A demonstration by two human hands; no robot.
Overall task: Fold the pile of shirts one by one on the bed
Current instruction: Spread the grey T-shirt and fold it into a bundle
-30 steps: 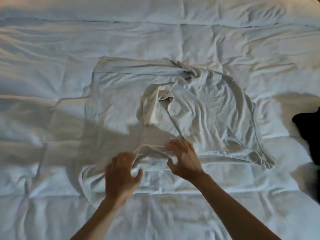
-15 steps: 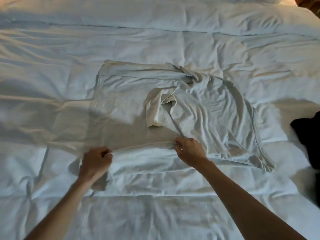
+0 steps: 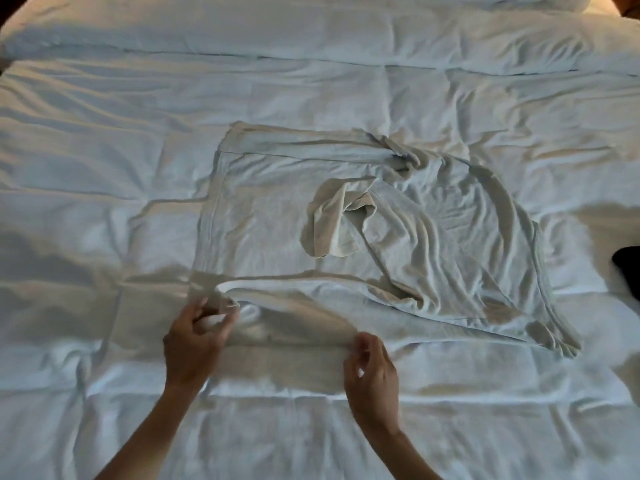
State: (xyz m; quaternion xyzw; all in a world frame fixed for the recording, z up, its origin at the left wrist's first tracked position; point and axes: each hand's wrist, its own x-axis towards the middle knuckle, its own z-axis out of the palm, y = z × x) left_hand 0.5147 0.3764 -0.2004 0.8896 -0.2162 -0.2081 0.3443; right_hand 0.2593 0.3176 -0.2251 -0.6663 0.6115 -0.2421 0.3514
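A pale grey shirt [image 3: 277, 209] lies spread and creased on the white bed [image 3: 104, 133], with a crumpled sleeve [image 3: 336, 223] folded onto its middle and its right side bunched. My left hand [image 3: 194, 337] pinches the shirt's near-left corner between thumb and fingers. My right hand [image 3: 372, 372] pinches the near edge of the fabric further right, and the cloth is stretched between both hands. Both forearms reach in from the bottom of the view.
A dark garment [image 3: 627, 268] lies at the right edge of the bed. White pillows [image 3: 311, 32] run along the far side. The duvet is rumpled all round the shirt.
Both hands have pulled the shirt's near edge toward me. My right hand moved from the middle of the shirt back to the near edge; my left hand shifted right along the corner.
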